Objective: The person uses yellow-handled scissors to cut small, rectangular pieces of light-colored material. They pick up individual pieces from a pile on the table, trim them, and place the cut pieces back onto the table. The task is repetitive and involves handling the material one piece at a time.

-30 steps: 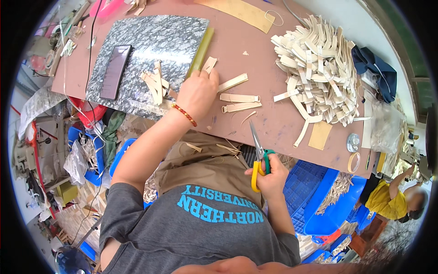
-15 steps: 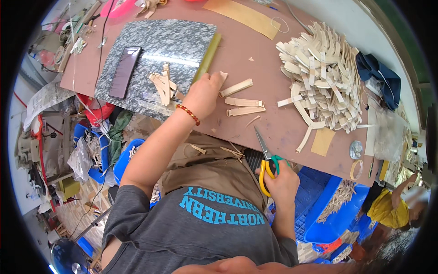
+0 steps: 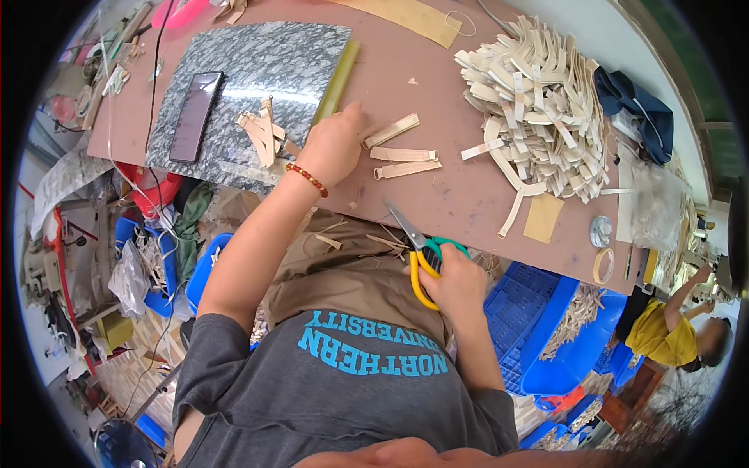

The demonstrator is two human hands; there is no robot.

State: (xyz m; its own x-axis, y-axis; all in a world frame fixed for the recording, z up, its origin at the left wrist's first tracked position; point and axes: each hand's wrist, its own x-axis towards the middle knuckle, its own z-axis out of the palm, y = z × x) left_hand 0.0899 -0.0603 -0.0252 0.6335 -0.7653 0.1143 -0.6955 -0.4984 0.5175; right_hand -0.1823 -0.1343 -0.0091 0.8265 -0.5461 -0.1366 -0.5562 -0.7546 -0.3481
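Because the right hand [image 3: 459, 282] grasps yellow-and-green-handled metal scissors [image 3: 419, 242], the left hand [image 3: 332, 150], its grip indiscernible near narrow cream fabric strips [image 3: 406, 155], should work clear of the blades [image 3: 401, 219].

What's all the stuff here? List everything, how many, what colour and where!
table: one, brown, in front
board: one, speckled grey, table's left
phone: one, dark, on the board
small strip pile: several, cream, on the board
loose strips: three, cream, mid-table
strip heap: uncountable, cream, table's right
sheets: two, tan, table's far edge and right
tape roll: one, tan, table's right
cloth: one, dark blue, far right
bins: several, blue, both sides
co-worker: one, yellow shirt, far right
clutter: uncountable, mixed, left side
scissors: one, yellow and green handles, table's near edge
bracelet: one, reddish, left wrist
left hand: one, bare, beside the board
right hand: one, bare, holding scissors
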